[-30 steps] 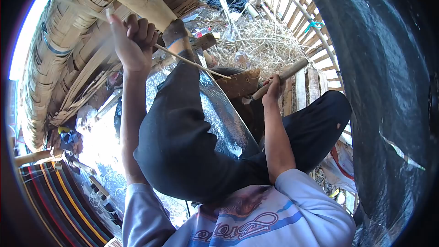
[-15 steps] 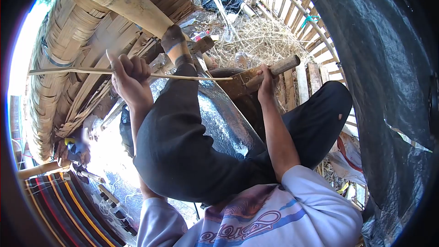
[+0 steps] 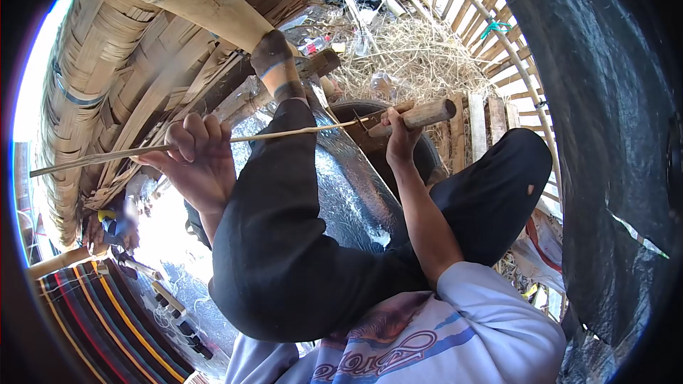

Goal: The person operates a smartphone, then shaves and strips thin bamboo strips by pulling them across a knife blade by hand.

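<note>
My left hand is closed round a long thin stick, which crosses above my raised knee and shin. Its right end reaches a blade near my other hand. My right hand grips a thick wooden handle, with the blade seen edge-on beside the fingers. Under the blade stands a dark round basin.
My foot rests against a thick bamboo pole. Woven bamboo stands at the left, with a striped cloth below. Straw covers the ground ahead. Dark plastic sheeting hangs at the right.
My left hand has come down with the stick, whose right end now slants up to the blade. My right hand has shifted slightly left and turned the blade edge-on.
</note>
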